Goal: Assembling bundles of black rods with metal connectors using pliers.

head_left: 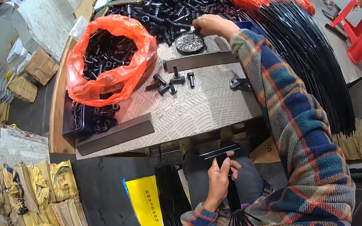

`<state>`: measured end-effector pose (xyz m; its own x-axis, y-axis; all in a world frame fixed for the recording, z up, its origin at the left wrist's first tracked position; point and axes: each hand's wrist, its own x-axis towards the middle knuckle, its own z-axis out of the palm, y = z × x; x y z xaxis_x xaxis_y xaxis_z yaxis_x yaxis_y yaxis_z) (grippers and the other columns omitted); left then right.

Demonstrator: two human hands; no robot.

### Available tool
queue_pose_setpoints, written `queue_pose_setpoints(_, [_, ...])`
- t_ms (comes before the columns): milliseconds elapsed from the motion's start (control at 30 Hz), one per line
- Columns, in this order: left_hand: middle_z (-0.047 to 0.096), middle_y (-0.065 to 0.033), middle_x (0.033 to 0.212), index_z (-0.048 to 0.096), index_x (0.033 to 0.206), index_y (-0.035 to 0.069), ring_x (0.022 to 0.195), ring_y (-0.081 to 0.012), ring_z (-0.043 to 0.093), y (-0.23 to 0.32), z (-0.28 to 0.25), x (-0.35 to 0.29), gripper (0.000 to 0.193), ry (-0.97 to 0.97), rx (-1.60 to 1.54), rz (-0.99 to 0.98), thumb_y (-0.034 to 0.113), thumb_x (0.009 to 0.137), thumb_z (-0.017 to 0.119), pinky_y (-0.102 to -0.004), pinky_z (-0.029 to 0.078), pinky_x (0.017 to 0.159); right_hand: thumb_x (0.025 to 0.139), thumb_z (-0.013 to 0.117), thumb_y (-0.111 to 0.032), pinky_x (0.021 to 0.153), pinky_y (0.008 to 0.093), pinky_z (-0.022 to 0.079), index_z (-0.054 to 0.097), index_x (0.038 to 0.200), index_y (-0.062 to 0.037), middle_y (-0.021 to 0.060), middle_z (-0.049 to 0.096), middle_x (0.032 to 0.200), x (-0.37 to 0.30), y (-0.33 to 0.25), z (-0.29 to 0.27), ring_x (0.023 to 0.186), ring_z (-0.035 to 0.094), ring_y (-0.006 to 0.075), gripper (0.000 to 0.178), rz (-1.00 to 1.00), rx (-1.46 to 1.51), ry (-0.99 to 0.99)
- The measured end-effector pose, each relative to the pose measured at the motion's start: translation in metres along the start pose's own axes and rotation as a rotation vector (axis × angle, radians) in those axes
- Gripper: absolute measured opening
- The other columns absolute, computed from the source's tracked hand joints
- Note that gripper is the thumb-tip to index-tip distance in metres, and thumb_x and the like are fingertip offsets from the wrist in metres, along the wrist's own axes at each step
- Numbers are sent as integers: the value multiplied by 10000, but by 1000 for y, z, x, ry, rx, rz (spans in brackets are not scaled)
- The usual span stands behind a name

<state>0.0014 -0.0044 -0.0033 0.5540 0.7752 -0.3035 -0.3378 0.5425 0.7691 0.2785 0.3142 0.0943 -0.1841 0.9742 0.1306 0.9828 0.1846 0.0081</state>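
Observation:
My left hand is low over my lap, its fingers closed around a narrow black bundle of thin strips. Loose strands fan out at the bundle's lower end, and a thin pale rod crosses its top. My right hand reaches to the far side of the table, beside a round dish of small shiny pieces. Its fingers are curled and partly hidden, so what they hold does not show. Behind it lies a heap of black bolt-like parts. Several more such parts stand and lie nearer on the table.
An orange plastic bag of black parts stands on the table's left, by a dark box. Metal bars lie across the top. Long black rods spread at the right, near a red stool. Pliers lie near my right sleeve.

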Motion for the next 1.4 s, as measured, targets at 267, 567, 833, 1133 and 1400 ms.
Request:
queue_pose_setpoints(267, [561,-84,726,466,1075,5,536,-92,468,0,4,1,250,-26,9,-10,201,923,439,-212,384,511,698,524,-147,704,436,457,455,854,23,210,583,804,-33,-4,-23,792,569,376,241,232,-61,357])
queue_pose_setpoints(567, [548,-70,712,473,1049,23,529,-85,464,-7,12,-16,233,-41,15,26,216,920,450,-207,370,491,796,584,-306,714,409,437,552,932,-85,126,572,857,-126,-124,-6,832,553,326,261,-13,307,346])
queue_pose_setpoints(833, [545,-60,703,480,1025,38,520,-84,464,-10,21,-35,202,-11,25,80,207,918,449,-203,370,487,768,548,-186,697,437,461,568,987,-179,105,573,931,-129,-144,8,828,583,344,220,74,201,172])
queue_pose_setpoints(1133, [594,-238,919,333,1003,90,548,-199,574,-11,25,-44,249,-76,-184,83,324,957,261,-243,447,491,814,598,-148,459,178,363,569,908,-61,-30,538,690,-272,-129,-21,558,480,30,131,44,1145,275])
queue_pose_setpoints(1400, [552,-273,1041,315,1014,53,715,-286,644,-12,49,-46,265,-84,-76,133,308,959,266,-295,526,596,793,621,-137,463,178,266,587,990,-18,-59,448,604,-334,-138,-29,522,359,11,232,68,1635,-63])
